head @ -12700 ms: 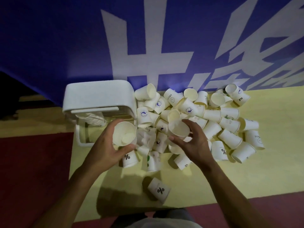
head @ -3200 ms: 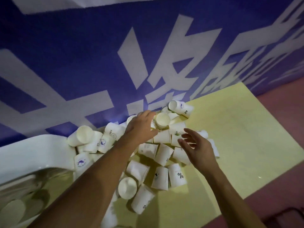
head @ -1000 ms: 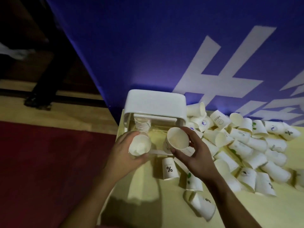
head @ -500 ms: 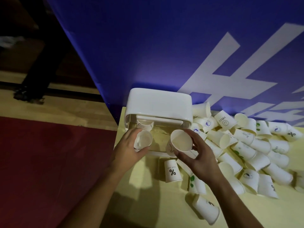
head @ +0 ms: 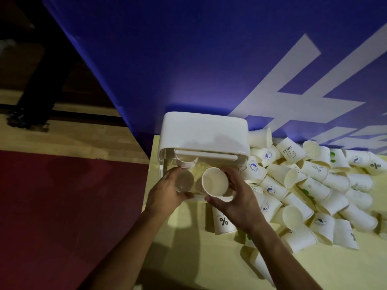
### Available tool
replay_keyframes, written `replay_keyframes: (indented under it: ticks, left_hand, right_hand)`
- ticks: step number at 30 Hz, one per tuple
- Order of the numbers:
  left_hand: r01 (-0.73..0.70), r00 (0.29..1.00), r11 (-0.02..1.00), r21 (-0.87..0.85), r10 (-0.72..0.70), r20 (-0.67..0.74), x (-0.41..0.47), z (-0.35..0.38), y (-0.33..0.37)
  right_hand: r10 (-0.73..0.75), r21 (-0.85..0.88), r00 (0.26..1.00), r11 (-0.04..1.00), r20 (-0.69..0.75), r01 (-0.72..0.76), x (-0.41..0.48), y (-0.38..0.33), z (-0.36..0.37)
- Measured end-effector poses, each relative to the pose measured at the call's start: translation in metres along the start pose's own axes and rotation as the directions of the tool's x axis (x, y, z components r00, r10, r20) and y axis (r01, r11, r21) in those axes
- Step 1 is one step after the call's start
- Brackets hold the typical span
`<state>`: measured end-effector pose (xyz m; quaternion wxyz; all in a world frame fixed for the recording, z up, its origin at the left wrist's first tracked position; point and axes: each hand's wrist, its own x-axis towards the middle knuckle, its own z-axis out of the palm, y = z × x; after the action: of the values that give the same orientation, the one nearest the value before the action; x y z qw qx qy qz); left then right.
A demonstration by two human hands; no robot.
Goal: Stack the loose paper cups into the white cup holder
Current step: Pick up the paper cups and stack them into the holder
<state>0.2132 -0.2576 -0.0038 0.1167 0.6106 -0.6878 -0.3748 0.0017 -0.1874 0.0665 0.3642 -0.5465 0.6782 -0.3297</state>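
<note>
Gripping a shadowed cup (head: 184, 182) in my left hand (head: 165, 195) and a bright cup (head: 214, 182) in my right hand (head: 238, 204), I am holding both at frame centre, just below the white cup holder (head: 204, 132) and its nested stack (head: 186, 163). Loose cups (head: 314, 185) are lying heaped at right. I am judging that squeezing the thin walls, or entering tilted, could crumple a cup or jam the stack.

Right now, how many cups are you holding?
2: one cup in the left hand at the white cup holder, a second cup in the right hand beside it. Any nested inside may be hidden.
</note>
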Motion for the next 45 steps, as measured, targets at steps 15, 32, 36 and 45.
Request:
replay_keyframes:
  ticks: [15,32,36,45]
  left_hand:
    - [0.136,0.990,0.924,-0.358,-0.113,0.085,-0.002,-0.021,-0.030]
    - [0.109,0.994,0.938,-0.330,-0.104,0.033,0.003,-0.015,-0.031]
    - [0.119,0.993,0.939,-0.324,-0.109,0.047,0.003,-0.015,-0.033]
    - [-0.050,0.996,0.979,-0.196,0.035,-0.081,-0.014,-0.034,-0.014]
  right_hand:
    - [-0.057,-0.101,0.998,0.993,0.008,0.057,0.022,0.001,0.086]
    - [0.078,-0.142,0.993,0.988,0.088,-0.065,0.038,0.021,0.098]
    - [0.089,-0.160,0.991,0.984,0.103,-0.072,0.038,0.025,0.097]
    - [0.108,-0.129,0.990,0.987,0.093,-0.096,0.021,0.023,0.072]
